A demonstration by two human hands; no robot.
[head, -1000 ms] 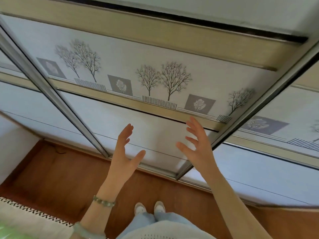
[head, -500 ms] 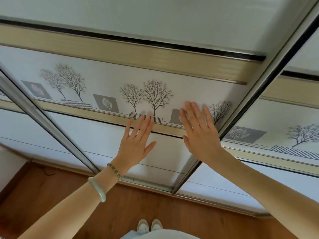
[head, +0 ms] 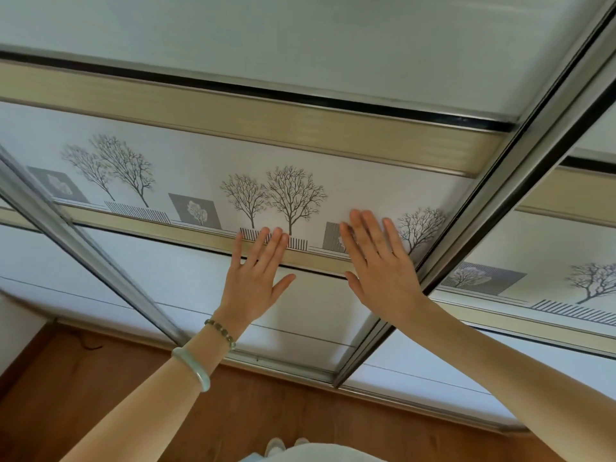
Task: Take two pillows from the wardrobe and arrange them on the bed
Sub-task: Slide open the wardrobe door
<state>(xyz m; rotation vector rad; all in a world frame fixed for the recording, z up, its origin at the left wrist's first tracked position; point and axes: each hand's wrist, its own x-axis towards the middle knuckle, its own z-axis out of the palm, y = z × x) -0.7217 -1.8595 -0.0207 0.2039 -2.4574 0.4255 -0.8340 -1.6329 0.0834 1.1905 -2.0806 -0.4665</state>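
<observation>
I stand facing the wardrobe's middle sliding door (head: 206,168), a pale panel with a printed band of bare trees and a beige strip. It is closed. My left hand (head: 256,278) lies flat on the door, fingers spread, across the beige strip. My right hand (head: 380,265) is pressed flat beside it, close to the door's right metal frame (head: 473,228). Neither hand holds anything. No pillows and no bed are in view; the wardrobe's inside is hidden behind the doors.
A second sliding door (head: 550,268) overlaps behind on the right, another (head: 20,248) on the left. The bottom track (head: 283,368) runs along the brown wooden floor (head: 100,395). My shoes (head: 286,445) stand close to the wardrobe. A white wall (head: 16,331) is at left.
Both hands rose from mid-air and came to rest flat on the middle door. My view tilted up and moved closer to the wardrobe.
</observation>
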